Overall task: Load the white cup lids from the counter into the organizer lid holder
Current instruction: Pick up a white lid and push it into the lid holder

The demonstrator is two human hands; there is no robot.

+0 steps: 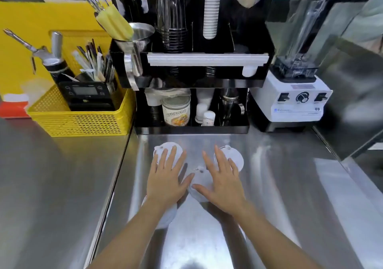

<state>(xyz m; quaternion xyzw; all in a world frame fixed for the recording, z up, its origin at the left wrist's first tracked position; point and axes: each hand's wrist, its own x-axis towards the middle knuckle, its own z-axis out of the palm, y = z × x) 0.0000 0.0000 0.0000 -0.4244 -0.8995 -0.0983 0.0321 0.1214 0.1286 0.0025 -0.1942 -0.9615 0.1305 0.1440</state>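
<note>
Several white cup lids lie flat on the steel counter. My left hand hovers palm down with fingers spread over the far left lid; another lid shows under its wrist. Spread the same way, my right hand covers part of the middle lid and part of the far right lid. Neither hand grips anything. Behind them stands the black organizer, with a long white row of lids lying across its front holder.
A yellow basket with a scale and utensils sits at the left. A white blender stands at the right. Stacked clear and white cups rise from the organizer's top; cans and bottles fill its lower shelf. A seam splits the counter left of the lids.
</note>
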